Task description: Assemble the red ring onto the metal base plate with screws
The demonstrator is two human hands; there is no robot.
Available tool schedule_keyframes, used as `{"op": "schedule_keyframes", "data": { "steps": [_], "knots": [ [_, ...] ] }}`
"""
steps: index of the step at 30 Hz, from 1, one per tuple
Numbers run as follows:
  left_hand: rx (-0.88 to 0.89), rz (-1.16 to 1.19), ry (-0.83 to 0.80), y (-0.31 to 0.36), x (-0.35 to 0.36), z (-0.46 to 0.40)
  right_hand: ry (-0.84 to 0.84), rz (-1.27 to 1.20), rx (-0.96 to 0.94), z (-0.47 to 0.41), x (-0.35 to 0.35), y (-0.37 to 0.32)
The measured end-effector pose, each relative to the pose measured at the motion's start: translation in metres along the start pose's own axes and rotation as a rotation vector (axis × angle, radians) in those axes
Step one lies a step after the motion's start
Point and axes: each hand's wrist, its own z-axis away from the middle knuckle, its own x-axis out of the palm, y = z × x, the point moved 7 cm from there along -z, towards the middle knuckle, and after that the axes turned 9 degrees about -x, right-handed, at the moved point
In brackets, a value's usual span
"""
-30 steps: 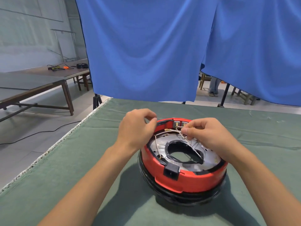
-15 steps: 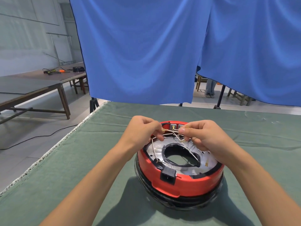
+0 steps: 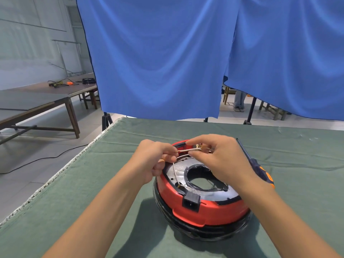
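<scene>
Nearest, low in the centre of the frame, the red ring (image 3: pixel 202 211) sits seated over the metal base plate (image 3: pixel 178 173) on the green-covered worktop (image 3: pixel 55 211); both look rigid and fairly hefty, so I judge them best steadied by the ring's outer wall. Just beyond, both forearms reach in from the bottom corners, wrists slightly raised above the ring's far edge. Between the hands runs a thin pale wire (image 3: pixel 188 150), which looks limp and delicate, better taken near its brass end terminal. The left hand (image 3: pixel 154 161) has its grip closed, pinching the wire; the right hand (image 3: pixel 217 157) likewise pinches it at the terminal. Right of centre lies a screwdriver (image 3: pixel 256 166), untouched. Farthest, a blue curtain (image 3: pixel 167 53) hangs.
</scene>
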Motion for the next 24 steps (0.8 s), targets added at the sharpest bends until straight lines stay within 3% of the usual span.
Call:
{"op": "schedule_keyframes", "data": {
  "steps": [11, 13, 14, 17, 19, 21, 24],
  "knots": [
    [-0.019, -0.074, -0.172, -0.005, 0.015, 0.000, -0.128, 0.066, -0.100, -0.009, 0.015, -0.004],
    [0.032, -0.150, -0.091, 0.000, 0.011, 0.001, -0.120, -0.001, -0.087, -0.010, 0.014, 0.001],
    [0.088, -0.287, 0.032, 0.004, 0.006, 0.002, -0.121, -0.002, -0.082, -0.009, 0.014, 0.003],
    [0.259, -0.942, 0.515, 0.014, -0.006, 0.010, -0.196, 0.091, -0.071, -0.005, 0.015, 0.009],
    [0.213, -1.103, 0.459, 0.003, 0.000, 0.007, -0.303, 0.196, -0.065, -0.002, 0.018, 0.011],
    [0.180, -1.108, 0.354, -0.007, 0.003, 0.000, -0.399, 0.303, -0.070, 0.000, 0.020, 0.011],
    [0.233, -1.089, 0.419, -0.003, -0.003, -0.008, -0.479, 0.386, -0.101, 0.002, 0.023, 0.006]
  ]
}}
